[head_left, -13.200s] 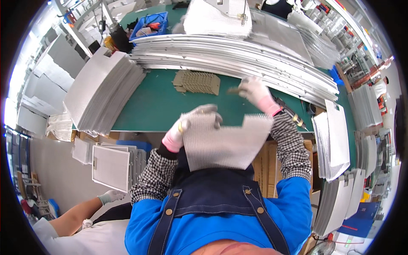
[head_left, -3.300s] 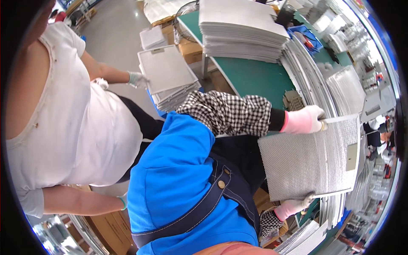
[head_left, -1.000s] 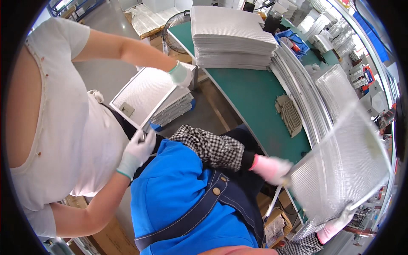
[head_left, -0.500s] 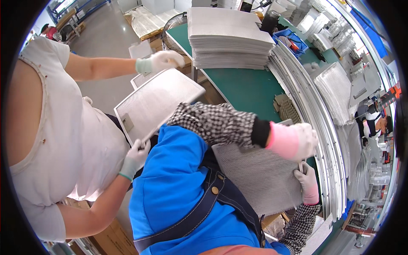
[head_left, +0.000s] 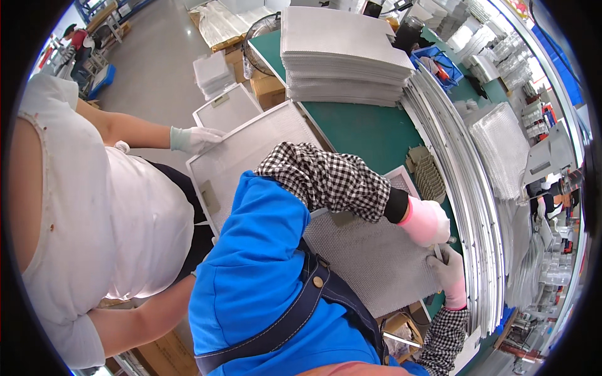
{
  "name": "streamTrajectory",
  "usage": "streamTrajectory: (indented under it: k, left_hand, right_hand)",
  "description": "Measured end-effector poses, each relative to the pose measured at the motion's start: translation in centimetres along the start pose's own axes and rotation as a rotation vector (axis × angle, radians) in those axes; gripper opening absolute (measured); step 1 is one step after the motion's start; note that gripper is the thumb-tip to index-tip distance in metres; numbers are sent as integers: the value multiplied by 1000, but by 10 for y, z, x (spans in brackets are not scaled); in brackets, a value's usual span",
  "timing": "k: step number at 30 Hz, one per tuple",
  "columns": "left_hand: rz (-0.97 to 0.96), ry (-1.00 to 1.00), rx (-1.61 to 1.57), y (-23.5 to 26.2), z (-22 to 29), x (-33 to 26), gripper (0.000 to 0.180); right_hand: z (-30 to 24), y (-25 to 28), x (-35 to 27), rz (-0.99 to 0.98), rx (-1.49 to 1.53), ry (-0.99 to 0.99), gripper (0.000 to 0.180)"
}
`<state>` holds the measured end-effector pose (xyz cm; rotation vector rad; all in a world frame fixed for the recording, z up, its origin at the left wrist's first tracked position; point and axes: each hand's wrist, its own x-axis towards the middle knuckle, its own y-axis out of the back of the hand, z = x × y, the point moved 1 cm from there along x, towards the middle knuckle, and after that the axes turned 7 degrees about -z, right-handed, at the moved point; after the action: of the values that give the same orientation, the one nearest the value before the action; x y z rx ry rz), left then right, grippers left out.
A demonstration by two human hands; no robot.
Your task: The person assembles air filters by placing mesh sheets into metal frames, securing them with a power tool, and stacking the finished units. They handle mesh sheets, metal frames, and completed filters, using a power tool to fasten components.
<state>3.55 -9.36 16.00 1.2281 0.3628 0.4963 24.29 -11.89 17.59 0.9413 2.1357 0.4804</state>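
Observation:
A grey mesh panel (head_left: pixel 376 266) lies tilted in front of my body, over the green table's near edge. My right hand (head_left: pixel 449 274), in a white glove with a pink cuff, grips the panel's far edge, thumb on top. A narrow pale strip (head_left: pixel 437 251) shows between its thumb and fingers. My left hand (head_left: pixel 427 224), gloved alike, is closed just above that strip at the panel's corner. A small shiny piece (head_left: pixel 451 240) sticks out beside its fingers; what the fist holds is mostly hidden. A white-framed mesh piece (head_left: pixel 401 178) shows partly behind my left forearm.
Long metal strips (head_left: pixel 467 182) lie along the table's far side. A tall stack of mesh sheets (head_left: pixel 342 62) stands on the green table (head_left: pixel 357 128), near brown-grey pieces (head_left: pixel 426 172). On my left, a co-worker's gloved hand (head_left: pixel 197 139) rests by a framed panel (head_left: pixel 251 144).
My left hand has come down and slightly left, closer to my right hand. My right hand moved slightly left. The co-worker's upper hand has drawn back left, and their framed panel has turned.

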Motion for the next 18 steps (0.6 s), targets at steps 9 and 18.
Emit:
streamTrajectory:
  k: [9, 18]
  left_hand:
    - [-199, 12, -429, 10, -4, 7, 38]
    - [-216, -18, -337, 3, 3, 7, 34]
  right_hand:
    - [0, -12, -27, -13, -28, 79, 15]
    - [34, 2, -53, -95, -173, -45, 22]
